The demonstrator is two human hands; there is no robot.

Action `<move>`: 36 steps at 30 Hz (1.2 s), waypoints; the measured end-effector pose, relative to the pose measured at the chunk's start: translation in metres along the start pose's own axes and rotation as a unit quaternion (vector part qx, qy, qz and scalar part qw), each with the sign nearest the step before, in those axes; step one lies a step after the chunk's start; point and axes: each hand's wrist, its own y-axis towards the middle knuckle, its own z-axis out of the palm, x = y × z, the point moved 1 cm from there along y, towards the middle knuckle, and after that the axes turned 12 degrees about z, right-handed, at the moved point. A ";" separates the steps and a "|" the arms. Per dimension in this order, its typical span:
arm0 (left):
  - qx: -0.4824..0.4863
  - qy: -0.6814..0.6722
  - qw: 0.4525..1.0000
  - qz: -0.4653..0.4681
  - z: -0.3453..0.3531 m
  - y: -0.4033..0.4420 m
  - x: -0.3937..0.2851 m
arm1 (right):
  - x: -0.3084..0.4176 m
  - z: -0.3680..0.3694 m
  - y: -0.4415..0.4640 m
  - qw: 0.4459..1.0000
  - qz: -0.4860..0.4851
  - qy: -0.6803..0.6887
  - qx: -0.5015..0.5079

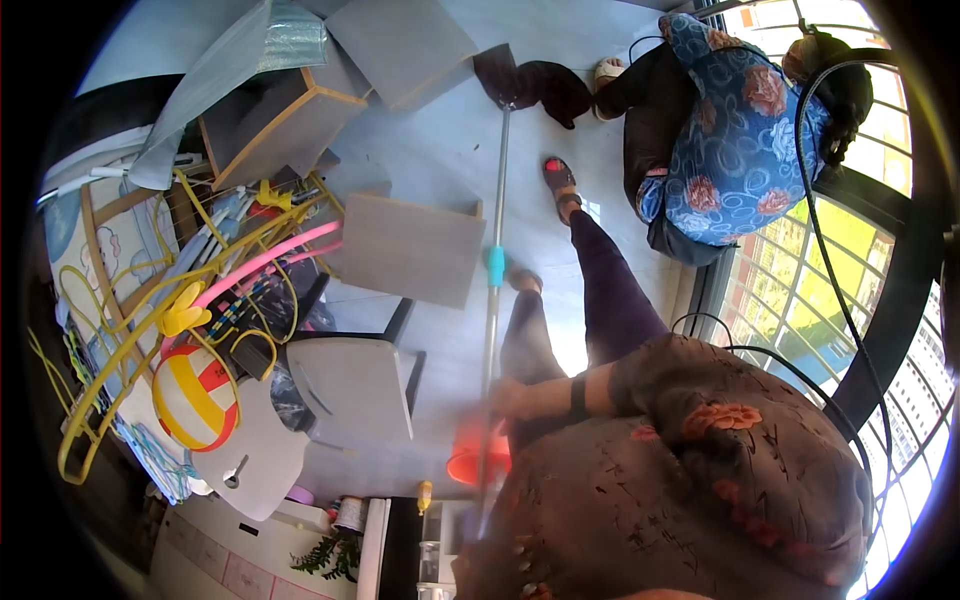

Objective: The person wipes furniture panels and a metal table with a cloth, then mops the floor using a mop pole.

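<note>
My right hand (512,399), blurred and with a dark band at its wrist, is closed around the long metal pole of a mop (501,180). A teal collar sits partway along the pole. At its far end, a dark, bunched mop cloth (545,88) lies on the floor. Just beyond my hand, partly behind the pole, is a red-orange bucket (467,458). I do not see my left hand.
Another person (740,140) in a blue floral top bends by the barred window (800,290). Grey panels (412,250), a light chair (350,388), yellow tubular racks (130,345) and a ball (195,398) crowd the left side. A dark cable (826,240) hangs at the right.
</note>
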 end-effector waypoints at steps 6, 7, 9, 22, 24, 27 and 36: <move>-0.025 -0.013 1.000 -0.013 -0.008 -0.012 0.012 | 0.018 -0.011 -0.004 0.974 -0.038 0.172 0.140; -0.032 0.003 0.999 0.009 -0.009 -0.003 0.009 | 0.037 -0.019 -0.026 0.979 0.020 0.176 0.102; -0.039 0.004 0.999 0.038 -0.012 0.016 -0.009 | 0.043 -0.028 -0.027 0.983 0.017 0.157 0.093; -0.030 -0.058 0.989 0.132 0.005 0.159 -0.108 | 0.103 -0.154 -0.051 0.967 -0.095 0.225 -0.077; -0.003 -0.044 0.995 0.086 0.012 0.144 -0.085 | 0.096 -0.143 -0.055 0.971 -0.077 0.209 -0.081; -0.004 0.001 0.992 0.128 0.009 0.103 -0.039 | 0.070 -0.092 -0.049 0.977 -0.070 0.173 -0.100; 0.011 -0.074 0.994 0.082 0.030 0.155 -0.077 | 0.092 -0.148 -0.027 0.977 -0.052 0.136 -0.154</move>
